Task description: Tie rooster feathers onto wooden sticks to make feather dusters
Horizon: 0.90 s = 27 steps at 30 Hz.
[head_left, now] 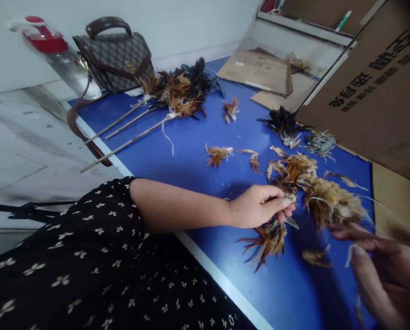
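Note:
My left hand [265, 206] is closed on a small feather bunch, thumb pressed against the fingers, over the blue table [191, 169]. Just below it lies a brown and black feather bunch [272, 240]. At the lower right my right hand [384, 266], somewhat blurred, has its thumb and fingers apart, with a thin whitish strip near the thumb tip. Tan feathers [339, 201] lie above the right hand, and more brown feathers [297, 169] sit behind the left hand. A loose feather [315, 256] lies between the hands.
Feather dusters [180, 91] with thin sticks lie at the back left, near a handbag [117, 57] and a red-capped bottle [58, 55]. Dark feathers [282, 123] and a tangled bundle [322, 143] lie further back. Cardboard [373, 91] stands at the right; flat pieces [256, 71] lie behind.

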### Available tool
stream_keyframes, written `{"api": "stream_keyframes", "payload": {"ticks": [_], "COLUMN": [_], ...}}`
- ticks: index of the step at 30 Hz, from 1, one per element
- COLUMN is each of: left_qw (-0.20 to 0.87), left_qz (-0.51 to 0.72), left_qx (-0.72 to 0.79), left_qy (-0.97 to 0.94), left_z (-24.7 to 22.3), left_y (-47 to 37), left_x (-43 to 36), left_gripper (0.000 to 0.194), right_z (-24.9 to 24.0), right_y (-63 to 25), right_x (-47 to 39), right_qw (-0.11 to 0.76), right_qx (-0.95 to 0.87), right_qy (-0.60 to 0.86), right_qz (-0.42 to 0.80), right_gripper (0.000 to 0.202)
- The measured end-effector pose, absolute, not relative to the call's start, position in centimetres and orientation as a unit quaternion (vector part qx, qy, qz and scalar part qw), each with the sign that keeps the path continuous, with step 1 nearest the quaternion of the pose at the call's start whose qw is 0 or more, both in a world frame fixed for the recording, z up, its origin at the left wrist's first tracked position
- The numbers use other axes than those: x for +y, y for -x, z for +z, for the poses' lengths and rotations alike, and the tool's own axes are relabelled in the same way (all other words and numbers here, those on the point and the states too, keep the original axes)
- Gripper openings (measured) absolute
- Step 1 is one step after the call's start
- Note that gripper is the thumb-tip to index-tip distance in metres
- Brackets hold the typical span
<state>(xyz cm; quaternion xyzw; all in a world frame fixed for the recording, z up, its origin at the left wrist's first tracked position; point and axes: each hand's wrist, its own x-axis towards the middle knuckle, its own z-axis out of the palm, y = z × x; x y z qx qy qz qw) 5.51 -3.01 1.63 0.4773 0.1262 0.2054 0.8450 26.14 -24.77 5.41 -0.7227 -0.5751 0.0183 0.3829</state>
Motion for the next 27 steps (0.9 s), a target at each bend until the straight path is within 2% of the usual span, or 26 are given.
{"api": "stream_keyframes", "payload": {"ticks": [2,3,8,13,21,27], "left_qw": [0.834,0.828,0.803,0.801,0.830,0.829], "left_qz": [0.195,0.187,0.115,0.045,0.003,0.006], "left_qx": [0.133,0.137,0.173,0.208,0.223,0.226], "left_qy": [-0.499,-0.511,-0.559,-0.560,-0.512,-0.512], "left_z": [2.0,2.1,2.8,2.9,3.2,3.1], "left_y": [-5.4,-5.3,-4.7,-4.7,-4.9,-4.9], "left_x": [-3.2,-3.3,-3.4,-3.6,-3.6,-3.4], "left_gripper": [0.020,0.020,0.024,0.021,0.032,0.035], "right_z": [5.1,4.8,2.6,1.3,0.8,1.2], "right_y": [-24.0,-23.3,-22.5,-22.1,-20.7,-20.2], "right_x": [-23.9,-23.5,-22.0,-21.4,-20.8,-20.7], "right_qw": [0.433,0.424,0.254,0.182,0.228,0.308], "right_qx": [-0.536,-0.539,-0.599,-0.639,-0.640,-0.619], "right_qy": [0.723,0.727,0.745,0.732,0.723,0.719], "right_qz": [0.045,0.037,-0.147,-0.150,-0.126,-0.076], "right_gripper": [0.015,0.016,0.029,0.028,0.033,0.023]}}
